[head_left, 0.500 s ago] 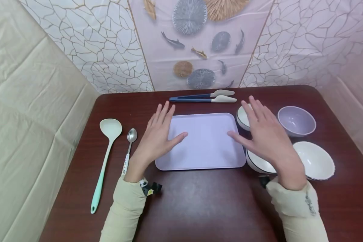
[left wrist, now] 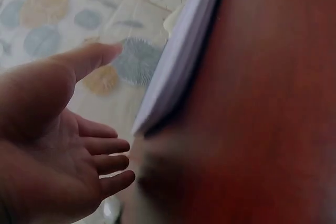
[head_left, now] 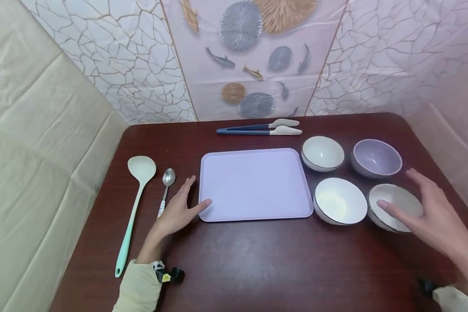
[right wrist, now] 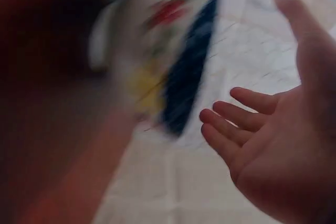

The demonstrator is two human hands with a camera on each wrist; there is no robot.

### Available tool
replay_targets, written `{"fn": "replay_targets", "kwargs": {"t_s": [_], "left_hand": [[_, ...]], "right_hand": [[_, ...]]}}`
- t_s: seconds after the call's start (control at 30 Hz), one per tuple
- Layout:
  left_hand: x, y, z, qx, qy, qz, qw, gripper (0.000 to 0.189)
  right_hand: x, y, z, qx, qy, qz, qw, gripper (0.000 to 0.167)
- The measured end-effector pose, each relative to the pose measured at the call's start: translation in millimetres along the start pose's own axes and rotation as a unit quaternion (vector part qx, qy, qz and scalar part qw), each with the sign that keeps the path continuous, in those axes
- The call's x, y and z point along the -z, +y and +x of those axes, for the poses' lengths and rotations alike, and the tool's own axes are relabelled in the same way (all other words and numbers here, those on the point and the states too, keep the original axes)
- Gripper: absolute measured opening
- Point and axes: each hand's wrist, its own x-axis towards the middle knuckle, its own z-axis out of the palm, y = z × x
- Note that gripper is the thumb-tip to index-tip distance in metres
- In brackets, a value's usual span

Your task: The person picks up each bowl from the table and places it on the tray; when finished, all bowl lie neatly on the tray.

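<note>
My left hand point(head_left: 179, 212) hovers by the near left corner of the lilac tray point(head_left: 255, 184), thumb and fingers spread and holding nothing. In the left wrist view the same hand point(left wrist: 58, 140) is apart from the tray's edge. Over at the right, my right hand point(head_left: 433, 212) is beside the near right white bowl point(head_left: 399, 201), with its thumb reaching over that bowl. The right wrist view shows the bowl's blurred flowered side point(right wrist: 163, 40) a gap away from the extended fingers point(right wrist: 231, 127). Part of the bowl's right rim is behind the hand.
Two more white bowls point(head_left: 341, 201) and a lilac bowl point(head_left: 376, 158) stand right of the tray. Blue tongs with pale tips point(head_left: 259, 128) lie behind it. On the left are a mint-handled ladle point(head_left: 136, 208) and a metal spoon point(head_left: 168, 177), its handle partly covered by my left hand.
Both hands have moved apart from above the tray and come nearer the body. My left went to the tray's left corner, my right to the near right bowl.
</note>
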Motion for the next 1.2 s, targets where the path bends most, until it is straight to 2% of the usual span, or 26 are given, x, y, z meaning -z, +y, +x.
{"fn": "replay_targets", "kwargs": {"t_s": [0.17,0.4,0.7,0.97,1.2], "left_hand": [[-6.2,-9.9,-4.1,-0.011,-0.021,-0.016,0.9996,0.105],[-12.6,-16.9,-7.0,-0.036,-0.031,0.012,0.9988,0.114],[-15.8,-18.4,-5.6,-0.079,-0.031,0.028,0.996,0.122],[-15.4,-19.3,-3.8,-0.096,-0.033,0.036,0.9942,0.123],[-16.5,-21.1,-2.7,-0.104,-0.031,0.044,0.9932,0.121]], "right_hand": [[-5.0,35.2,-17.6,-0.012,-0.004,0.051,0.9986,0.109],[-15.3,58.4,-28.6,0.018,-0.007,0.102,0.9946,0.116],[-23.1,65.6,-32.3,0.009,-0.004,0.124,0.9922,0.124],[-28.3,67.3,-28.6,0.027,0.018,0.139,0.9898,0.122],[-29.5,68.7,-25.9,0.035,0.022,0.166,0.9852,0.115]]}}
